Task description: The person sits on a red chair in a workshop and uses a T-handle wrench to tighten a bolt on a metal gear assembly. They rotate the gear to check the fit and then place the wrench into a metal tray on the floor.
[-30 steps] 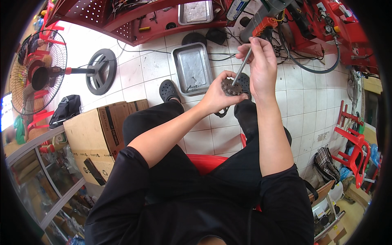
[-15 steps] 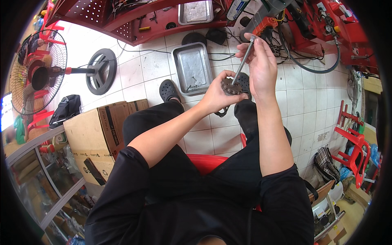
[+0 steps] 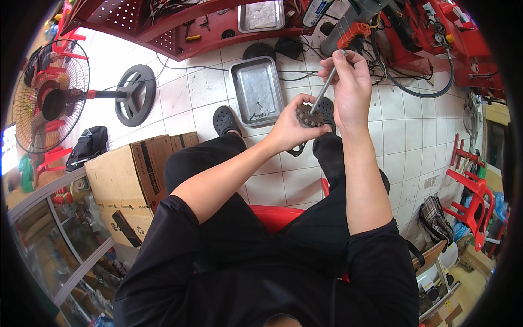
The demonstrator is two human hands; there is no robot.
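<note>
My left hand (image 3: 289, 129) is wrapped round a dark, round, toothed metal part (image 3: 308, 117), held above the floor between my knees. A thin dark piece (image 3: 297, 149) hangs below that hand; its kind is hard to make out. My right hand (image 3: 353, 91) is closed on the upper end of a long, slim metal rod tool (image 3: 327, 87). The tool slants down to the left, and its lower end meets the top of the toothed part. Whatever lies under the toothed part is hidden by my left palm and fingers.
A metal tray (image 3: 235, 90) with small bolts or screws lies on the tiled floor ahead. Red shelving (image 3: 180, 41) stands beyond it. Cables and a black hose (image 3: 436, 94) run at the right. A fan (image 3: 54, 101) and cardboard boxes (image 3: 117, 171) stand left; a red chair (image 3: 474, 199) is right.
My right fingers have closed in round the top of the rod tool, where they were more spread. The rod has shifted slightly; my left hand holds the toothed part in nearly the same place.
</note>
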